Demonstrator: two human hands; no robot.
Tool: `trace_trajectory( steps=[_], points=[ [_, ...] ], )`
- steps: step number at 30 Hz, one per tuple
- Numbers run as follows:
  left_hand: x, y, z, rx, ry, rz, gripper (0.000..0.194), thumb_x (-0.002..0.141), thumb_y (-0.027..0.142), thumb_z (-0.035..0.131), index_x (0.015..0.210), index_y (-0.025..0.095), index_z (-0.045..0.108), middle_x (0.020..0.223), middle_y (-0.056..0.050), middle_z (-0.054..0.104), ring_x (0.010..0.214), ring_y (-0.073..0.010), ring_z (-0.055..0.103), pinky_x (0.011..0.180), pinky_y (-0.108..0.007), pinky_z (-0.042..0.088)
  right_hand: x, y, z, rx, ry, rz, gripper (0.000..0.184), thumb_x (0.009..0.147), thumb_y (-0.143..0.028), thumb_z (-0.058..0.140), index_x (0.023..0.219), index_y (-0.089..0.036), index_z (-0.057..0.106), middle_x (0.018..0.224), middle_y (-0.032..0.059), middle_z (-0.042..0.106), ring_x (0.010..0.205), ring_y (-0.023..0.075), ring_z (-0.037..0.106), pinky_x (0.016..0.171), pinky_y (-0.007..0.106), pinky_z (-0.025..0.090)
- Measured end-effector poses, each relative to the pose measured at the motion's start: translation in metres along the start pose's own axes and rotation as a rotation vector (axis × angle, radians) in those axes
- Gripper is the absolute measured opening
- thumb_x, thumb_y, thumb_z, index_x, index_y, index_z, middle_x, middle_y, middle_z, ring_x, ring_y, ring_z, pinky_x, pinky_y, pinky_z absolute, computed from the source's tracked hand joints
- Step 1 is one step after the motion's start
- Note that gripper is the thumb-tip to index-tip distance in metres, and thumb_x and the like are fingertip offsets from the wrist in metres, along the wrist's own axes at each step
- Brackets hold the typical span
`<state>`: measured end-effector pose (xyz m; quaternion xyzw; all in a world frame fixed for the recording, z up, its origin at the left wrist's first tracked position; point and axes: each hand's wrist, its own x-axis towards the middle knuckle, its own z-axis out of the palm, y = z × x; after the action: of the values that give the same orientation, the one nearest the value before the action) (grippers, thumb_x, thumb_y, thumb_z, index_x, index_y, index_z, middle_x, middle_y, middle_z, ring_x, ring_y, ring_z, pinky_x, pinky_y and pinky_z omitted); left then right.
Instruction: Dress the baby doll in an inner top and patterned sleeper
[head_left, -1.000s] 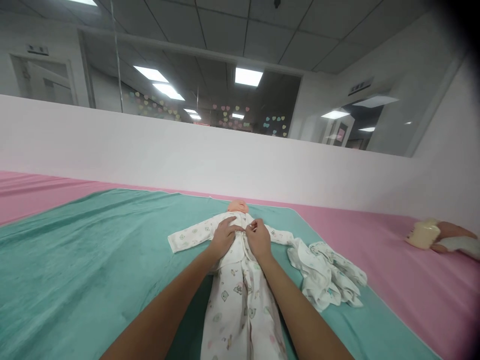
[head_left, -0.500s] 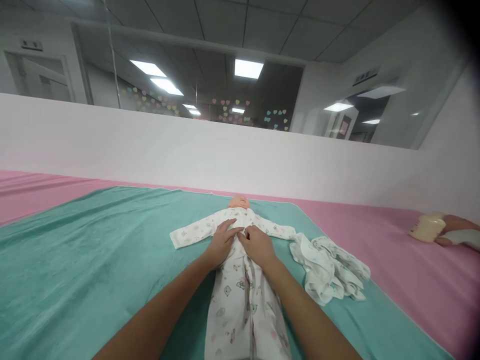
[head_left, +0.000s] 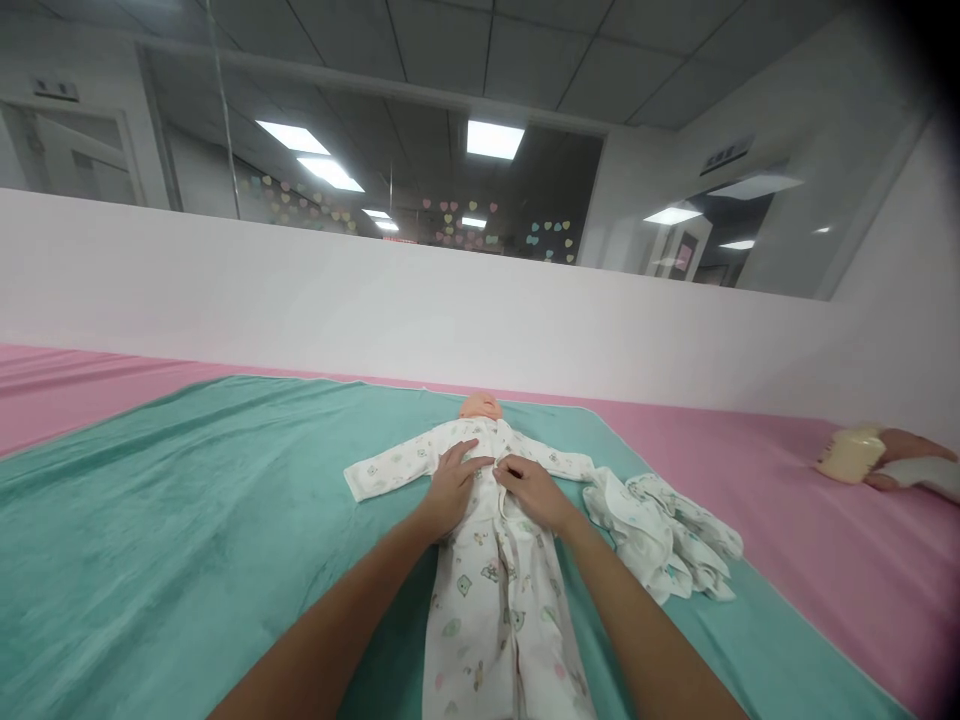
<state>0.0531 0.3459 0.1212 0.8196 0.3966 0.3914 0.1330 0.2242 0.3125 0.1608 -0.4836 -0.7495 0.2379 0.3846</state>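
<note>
A baby doll lies on its back, its head [head_left: 481, 406] at the far end. It is dressed in a white baby sleepsuit [head_left: 469, 610] with small printed pictures, both sleeves stretched out sideways. The front opening runs down the middle, and its lower part hangs loosely along the legs. My left hand [head_left: 450, 492] rests on the doll's chest with the fingers spread, the index fingertip close to the opening. My right hand [head_left: 536, 492] is closed in a pinch on the front edge of the sleepsuit. Its fingers hide the exact spot held.
A crumpled white printed cloth [head_left: 667, 535] lies to the right of the doll. Beneath both is a green blanket [head_left: 187, 520] over a pink sheet [head_left: 810, 560]. A cream-coloured object [head_left: 850, 455] and a skin-toned shape are at the far right. A white wall [head_left: 337, 310] with glass stands behind.
My right hand has shifted slightly right along the opening, its thumb and index finger now showing in a pinch. My left hand stays on the chest. The view has moved slightly.
</note>
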Motion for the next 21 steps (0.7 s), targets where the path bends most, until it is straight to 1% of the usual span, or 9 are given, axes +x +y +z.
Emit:
trace_trajectory(
  steps=[2,5,8,10,12,15,21],
  points=[
    [0.000,0.005,-0.001,0.001,-0.024,-0.033,0.045,0.083,0.011,0.028,0.114,0.027,0.057,0.139,-0.002,0.032,0.130,-0.0224,0.022,0.108,-0.045,0.022,-0.001,0.000,-0.003,0.017,-0.036,-0.029,0.028,0.079,-0.039,0.043,0.061,-0.018,0.042,0.066,-0.0024,0.043,0.064,0.0119,0.040,0.063,0.024,0.034],
    [0.000,0.011,-0.002,-0.027,-0.062,-0.085,0.049,0.079,0.007,0.028,0.113,0.029,0.056,0.142,0.000,0.028,0.133,-0.0249,0.015,0.106,-0.050,0.022,-0.001,0.001,-0.006,0.035,-0.074,-0.056,0.020,0.077,-0.031,0.046,0.062,-0.018,0.044,0.069,-0.0029,0.044,0.065,0.0112,0.041,0.064,0.024,0.034],
    [0.002,0.014,0.000,-0.032,-0.053,-0.095,0.050,0.077,0.005,0.028,0.110,0.030,0.056,0.142,0.003,0.028,0.134,-0.0246,0.013,0.106,-0.051,0.022,0.001,0.005,-0.007,0.025,-0.068,-0.066,0.017,0.077,-0.027,0.046,0.063,-0.018,0.045,0.070,-0.0030,0.044,0.066,0.0109,0.041,0.064,0.024,0.034],
    [0.004,0.014,0.002,0.004,-0.019,-0.069,0.048,0.074,0.002,0.030,0.104,0.027,0.058,0.140,0.003,0.033,0.133,-0.0232,0.016,0.106,-0.050,0.022,0.004,0.010,-0.005,0.005,-0.006,-0.062,0.015,0.077,-0.027,0.046,0.065,-0.018,0.048,0.070,-0.0029,0.045,0.065,0.0109,0.041,0.064,0.024,0.034],
    [0.007,0.014,0.005,0.046,0.020,-0.036,0.045,0.069,0.000,0.033,0.098,0.024,0.058,0.136,0.001,0.038,0.132,-0.0222,0.020,0.105,-0.048,0.024,0.008,0.015,-0.001,-0.015,0.085,-0.049,0.014,0.077,-0.028,0.046,0.068,-0.018,0.050,0.069,-0.0030,0.045,0.064,0.0109,0.041,0.062,0.024,0.033],
    [0.011,0.015,0.009,0.086,0.048,-0.027,0.043,0.064,-0.001,0.035,0.093,0.020,0.057,0.133,-0.002,0.041,0.128,-0.0213,0.026,0.104,-0.046,0.026,0.012,0.019,0.006,-0.046,0.208,-0.033,0.010,0.075,-0.025,0.047,0.068,-0.018,0.050,0.065,-0.0034,0.043,0.061,0.0111,0.040,0.059,0.024,0.032],
    [0.013,0.015,0.009,0.095,0.060,-0.042,0.038,0.065,0.000,0.035,0.091,0.020,0.056,0.131,-0.003,0.043,0.126,-0.0207,0.030,0.103,-0.045,0.027,0.010,0.013,0.015,-0.131,0.333,0.013,0.012,0.074,-0.023,0.044,0.065,-0.019,0.048,0.060,-0.0040,0.044,0.058,0.0110,0.039,0.056,0.023,0.029]
  ],
)
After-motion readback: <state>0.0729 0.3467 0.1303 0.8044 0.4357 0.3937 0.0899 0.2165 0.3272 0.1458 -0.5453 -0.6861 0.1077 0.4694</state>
